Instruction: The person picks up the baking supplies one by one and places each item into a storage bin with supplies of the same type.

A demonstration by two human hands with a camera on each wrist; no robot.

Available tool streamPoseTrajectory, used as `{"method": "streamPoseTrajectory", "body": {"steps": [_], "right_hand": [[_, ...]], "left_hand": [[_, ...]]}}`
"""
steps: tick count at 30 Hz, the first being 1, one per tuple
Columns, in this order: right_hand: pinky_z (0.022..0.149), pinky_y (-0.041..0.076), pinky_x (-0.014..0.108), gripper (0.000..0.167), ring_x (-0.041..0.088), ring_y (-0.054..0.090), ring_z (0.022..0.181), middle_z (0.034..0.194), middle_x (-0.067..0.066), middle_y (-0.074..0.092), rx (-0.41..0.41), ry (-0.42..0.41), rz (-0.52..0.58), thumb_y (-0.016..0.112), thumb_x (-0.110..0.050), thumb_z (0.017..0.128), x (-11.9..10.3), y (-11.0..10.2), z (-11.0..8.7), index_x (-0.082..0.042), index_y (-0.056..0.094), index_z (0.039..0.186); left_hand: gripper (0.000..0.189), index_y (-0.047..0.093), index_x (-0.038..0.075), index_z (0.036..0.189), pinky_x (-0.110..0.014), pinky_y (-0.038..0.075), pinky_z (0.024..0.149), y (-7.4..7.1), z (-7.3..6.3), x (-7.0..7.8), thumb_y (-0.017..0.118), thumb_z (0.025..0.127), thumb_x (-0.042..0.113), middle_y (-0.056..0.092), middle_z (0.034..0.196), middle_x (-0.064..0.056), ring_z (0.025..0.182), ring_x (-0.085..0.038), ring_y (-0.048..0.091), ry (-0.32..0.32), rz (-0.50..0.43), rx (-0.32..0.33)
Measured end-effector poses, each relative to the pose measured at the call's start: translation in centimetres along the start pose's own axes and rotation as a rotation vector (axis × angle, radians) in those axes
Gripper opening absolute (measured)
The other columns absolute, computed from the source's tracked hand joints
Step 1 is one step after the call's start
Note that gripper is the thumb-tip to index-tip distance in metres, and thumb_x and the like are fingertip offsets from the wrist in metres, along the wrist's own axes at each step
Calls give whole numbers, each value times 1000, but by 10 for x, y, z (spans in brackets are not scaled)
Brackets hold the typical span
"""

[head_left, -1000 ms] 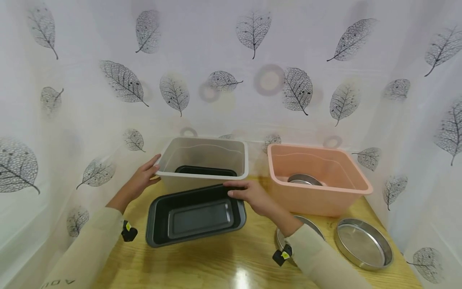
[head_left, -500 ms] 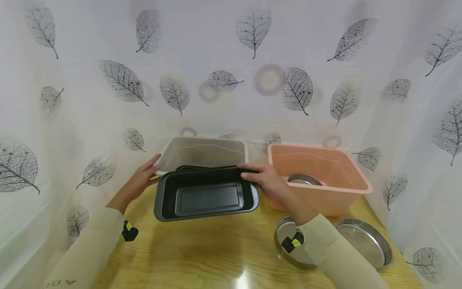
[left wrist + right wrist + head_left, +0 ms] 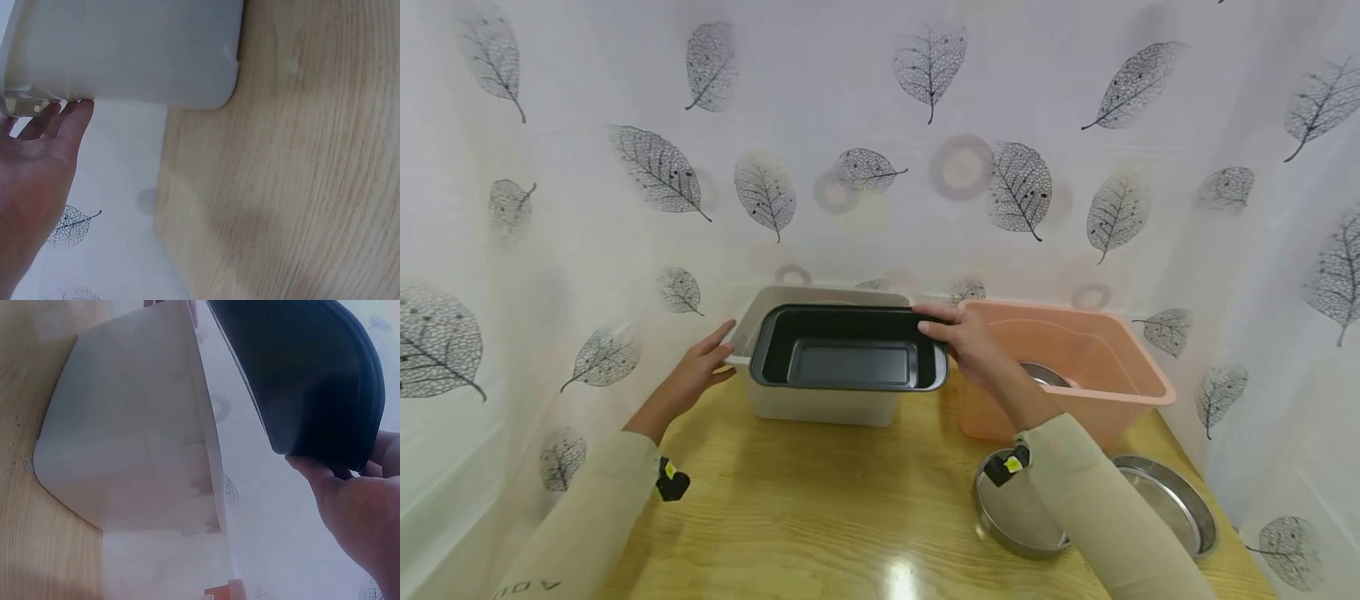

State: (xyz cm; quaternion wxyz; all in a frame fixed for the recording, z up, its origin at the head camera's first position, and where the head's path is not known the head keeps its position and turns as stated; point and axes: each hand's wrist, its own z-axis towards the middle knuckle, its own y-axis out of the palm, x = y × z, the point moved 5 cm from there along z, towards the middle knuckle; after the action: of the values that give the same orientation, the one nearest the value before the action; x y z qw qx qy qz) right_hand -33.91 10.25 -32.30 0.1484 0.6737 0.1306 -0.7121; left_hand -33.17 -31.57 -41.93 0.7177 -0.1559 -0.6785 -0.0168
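Note:
My left hand (image 3: 696,371) grips the left rim of a white plastic bin (image 3: 823,408); in the left wrist view its fingers (image 3: 72,125) lie under the rim. At its right end, a dark rectangular loaf pan (image 3: 853,364) is pinched by my right hand (image 3: 966,337). In the head view the pan overlaps the bin's mouth and hides what is inside. The right wrist view has the pan (image 3: 306,381) tilted above the bin's rim, a gap between them, with my thumb and fingers at its edge.
On the right stands a pink bin (image 3: 1090,425) with a round metal pan (image 3: 1043,375) inside. Two more round metal pans (image 3: 1018,517) lie on the wooden table (image 3: 805,500) in front of it, partly behind my right sleeve. A leaf-print curtain (image 3: 865,92) hangs behind and at both sides.
My right hand has lifted the loaf pan away from me and slightly right, from in front of the white bin to over its mouth. My left hand has stayed on the rim.

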Motion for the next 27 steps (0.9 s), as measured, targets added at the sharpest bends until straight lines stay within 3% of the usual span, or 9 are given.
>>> {"method": "streamPoseTrajectory", "body": {"steps": [11,17,24,27], "right_hand": [[93,57,28,46,33,55,132,151,19,49,86,47,-17,58,-7,102,4,-15,29,-2,51,147],[96,56,31,47,33,55,132,151,18,49,94,43,-36,58,-10,103,9,-19,48,-3,49,148],[86,58,24,46,33,56,130,148,19,52,101,53,-50,59,-9,102,16,-10,66,-1,50,147],[95,56,30,46,33,56,131,151,18,49,105,52,-60,59,-9,102,18,-6,72,0,51,147]], "left_hand": [[71,-3,14,163,-57,27,115,1,-1,1,39,110,36,3,167,-26,150,-48,16,20,-17,-6],[70,-3,14,163,-56,27,115,1,0,1,39,110,36,3,167,-26,150,-47,16,20,-30,6],[69,-2,15,163,-59,25,116,3,-1,1,39,111,34,1,166,-27,150,-49,14,10,-46,10],[70,-3,14,163,-59,25,115,3,-1,0,39,111,34,2,166,-27,150,-49,14,8,-49,12]]}}
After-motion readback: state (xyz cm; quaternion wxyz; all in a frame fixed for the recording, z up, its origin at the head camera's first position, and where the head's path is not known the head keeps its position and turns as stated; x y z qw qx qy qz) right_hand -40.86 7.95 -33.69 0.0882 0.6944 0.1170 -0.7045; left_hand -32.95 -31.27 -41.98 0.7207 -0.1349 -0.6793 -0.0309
